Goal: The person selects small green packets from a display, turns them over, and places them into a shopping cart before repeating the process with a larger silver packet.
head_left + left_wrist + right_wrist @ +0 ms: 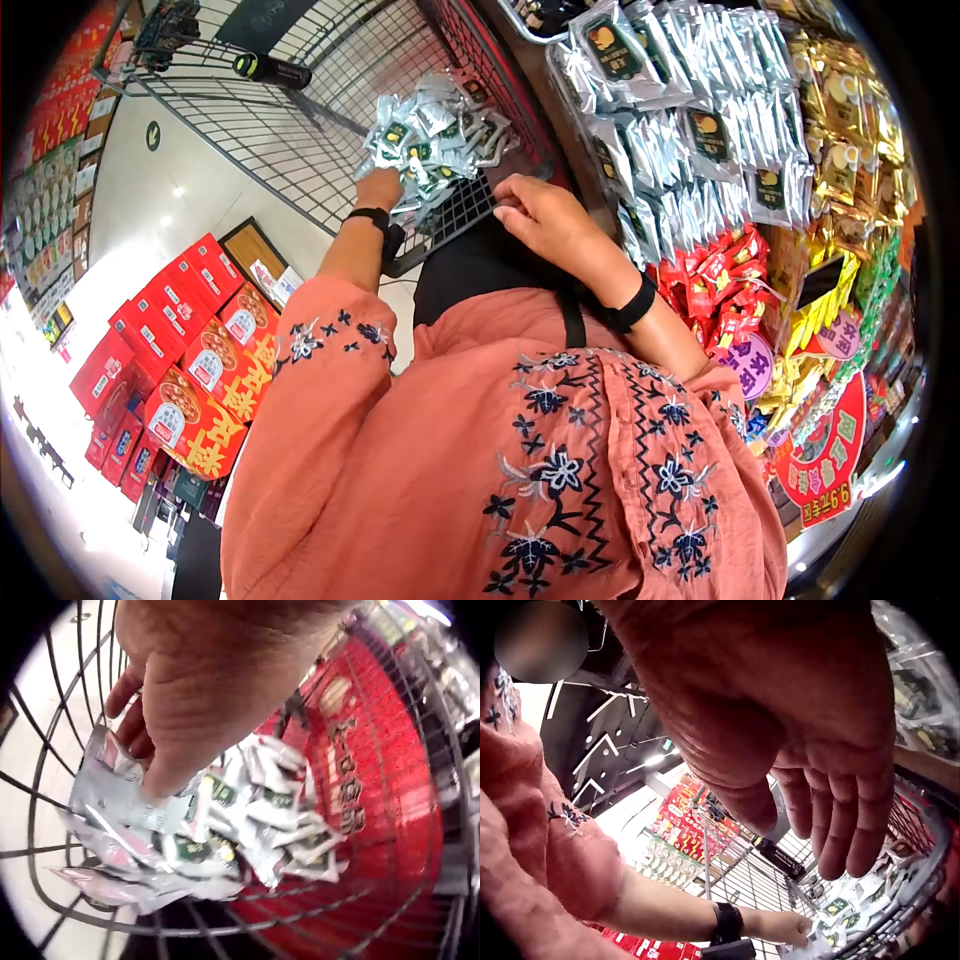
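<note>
Silver snack packets with dark green labels (pixel 445 125) lie heaped in the near end of a wire shopping cart (pixel 262 140). My left hand (pixel 380 187) reaches over the cart's near edge to the left side of that heap. In the left wrist view, its thumb and fingers pinch a silver packet (pixel 124 796) at the top of the pile. My right hand (pixel 552 218) hangs near the cart's right corner, beside the display of packets. The right wrist view shows its fingers (pixel 841 825) loosely extended, with nothing held.
To the right, a display holds rows of silver packets (pixel 700 130), gold packets (pixel 845 150) and red-wrapped sweets (pixel 722 280). Red boxes (pixel 170 310) are stacked at the left. A dark bottle-shaped object (pixel 272 70) sits across the cart's far side.
</note>
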